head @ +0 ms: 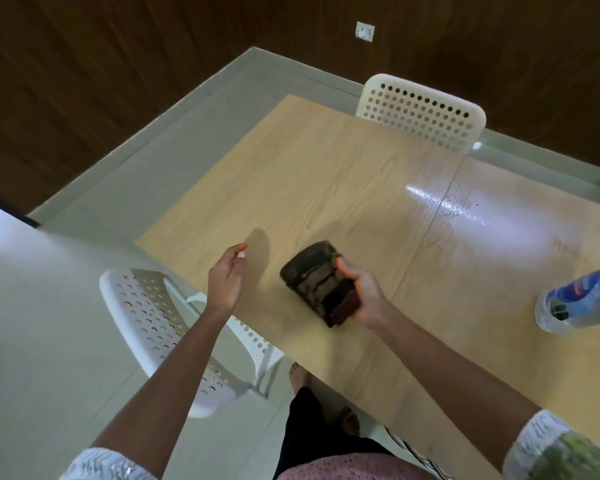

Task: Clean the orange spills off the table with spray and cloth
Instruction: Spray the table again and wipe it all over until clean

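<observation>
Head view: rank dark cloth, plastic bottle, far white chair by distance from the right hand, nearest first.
1. Dark cloth: held in the right hand, over the table's near side.
2. Plastic bottle: lying on the table's right edge.
3. Far white chair: beyond the table's far edge.

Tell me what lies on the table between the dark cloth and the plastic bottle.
Nothing stands there. In the head view, only bare tabletop runs from the dark cloth, gripped by the right hand, to the plastic bottle.
</observation>
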